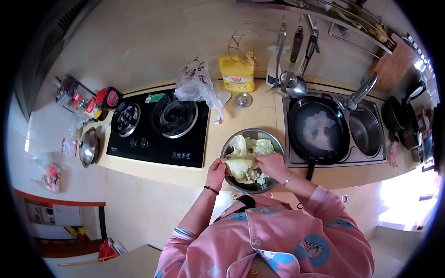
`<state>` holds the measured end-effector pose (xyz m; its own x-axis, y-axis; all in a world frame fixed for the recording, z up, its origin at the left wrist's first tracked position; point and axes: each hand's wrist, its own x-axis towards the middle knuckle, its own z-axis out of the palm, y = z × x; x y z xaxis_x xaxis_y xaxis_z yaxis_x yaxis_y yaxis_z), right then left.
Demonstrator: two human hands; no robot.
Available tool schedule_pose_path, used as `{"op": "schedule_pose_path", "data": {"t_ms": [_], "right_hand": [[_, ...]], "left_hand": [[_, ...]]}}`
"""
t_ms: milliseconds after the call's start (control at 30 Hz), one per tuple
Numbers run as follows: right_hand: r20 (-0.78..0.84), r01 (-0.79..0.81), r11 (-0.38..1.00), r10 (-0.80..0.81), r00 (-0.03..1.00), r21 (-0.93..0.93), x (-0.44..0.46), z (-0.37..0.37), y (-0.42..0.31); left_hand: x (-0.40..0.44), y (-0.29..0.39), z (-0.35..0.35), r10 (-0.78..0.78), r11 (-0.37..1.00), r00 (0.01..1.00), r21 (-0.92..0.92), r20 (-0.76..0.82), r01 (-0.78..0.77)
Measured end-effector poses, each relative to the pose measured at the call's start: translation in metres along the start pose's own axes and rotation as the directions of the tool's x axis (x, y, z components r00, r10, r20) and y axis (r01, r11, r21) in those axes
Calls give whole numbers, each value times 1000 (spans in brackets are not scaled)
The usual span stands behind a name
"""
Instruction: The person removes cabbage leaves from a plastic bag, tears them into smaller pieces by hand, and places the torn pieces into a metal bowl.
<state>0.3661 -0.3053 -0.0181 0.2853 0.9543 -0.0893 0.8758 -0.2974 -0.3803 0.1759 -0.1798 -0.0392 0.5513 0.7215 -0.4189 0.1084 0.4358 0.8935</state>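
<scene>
A steel bowl stands at the counter's front edge, filled with pale green cabbage pieces. My left hand is closed on the left side of a large cabbage leaf above the bowl's left part. On the leaf's right side, my right hand reaches over the bowl with its fingers bent down against the cabbage. Its fingertips are partly hidden, but they appear to pinch the same leaf.
Left of the bowl is a black gas stove. A frying pan with cloudy liquid rests over the sink at right. Behind the bowl stand a small metal lid, a yellow jug and a plastic bag. Utensils hang above.
</scene>
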Motion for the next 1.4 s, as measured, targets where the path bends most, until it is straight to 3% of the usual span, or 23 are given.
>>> {"op": "schedule_pose_path", "data": {"t_ms": [33,67,100,133,167,233,267,300,433,467,500,533,600,633,700,833,900,1067,1133,1200,1267,1333,1400], "right_hand": [[-85,-1,982,17,996,191,-4,-3,5],[-80,2,983,13,997,185,-4,-1,10],[-104,-18,853,85,991,522,-3,3,16],[-103,-17,611,161,982,791,-2,5,21],[-107,-15,615,161,981,789,-3,4,26],[240,-249,16,213,947,968,-4,3,33],[403,-346,-300,151,903,889,-3,3,38],[417,-363,-391,59,907,846,-1,10,44],[359,-293,-253,275,892,922,-1,17,39],[111,-230,275,387,915,934,-3,13,36],[-160,-165,728,355,921,665,-6,9,33],[-158,-168,726,358,920,667,-9,5,28],[-459,-35,989,99,883,146,-15,-8,12],[-457,-34,989,99,884,147,-19,-16,3],[-204,148,988,-154,967,-42,-29,-26,-10],[-106,206,939,-243,964,-275,-27,7,17],[-136,73,958,-36,990,277,-29,-12,12],[-71,147,828,-129,989,542,-27,-54,-2],[113,16,702,-137,984,712,-24,-52,-3],[128,-54,603,-81,989,796,-21,-47,-9],[46,-85,324,126,991,942,-18,-37,-13],[-17,-58,375,194,981,925,-15,-24,-15],[-264,77,600,230,937,796,-15,-14,-17]], "left_hand": [[-1,1,-1,-7,999,1000,-32,-5,7],[-2,1,-2,-12,998,1000,-62,-5,12],[-1,0,-6,-38,998,999,-45,13,39],[-1,0,-4,-36,998,999,-49,16,36],[-2,2,-2,-34,998,999,-46,20,35],[-5,7,2,-29,999,999,-43,27,30],[-7,10,4,-21,998,999,-55,32,23],[-9,12,6,-15,998,999,-68,37,17],[-11,16,7,5,999,998,-47,69,-1],[-8,14,3,26,999,997,20,67,-28],[-6,9,0,48,995,997,89,66,-54],[-3,4,-2,45,995,997,91,68,-51],[0,0,-5,48,994,999,-98,3,-47],[-1,0,-5,26,984,1000,-177,-2,-26],[-1,1,-6,16,978,1000,-209,8,-14],[-3,10,2,6,965,999,-262,41,5],[-11,14,8,70,976,995,-209,64,-56],[-12,23,26,159,976,975,-177,154,-131],[-6,16,26,146,976,969,-191,199,-107],[-9,21,33,125,986,938,-150,324,-79],[-8,12,31,107,989,926,-136,362,-61],[-11,14,35,109,989,906,-138,408,-57],[-19,26,42,64,991,901,-135,429,-6]]}}
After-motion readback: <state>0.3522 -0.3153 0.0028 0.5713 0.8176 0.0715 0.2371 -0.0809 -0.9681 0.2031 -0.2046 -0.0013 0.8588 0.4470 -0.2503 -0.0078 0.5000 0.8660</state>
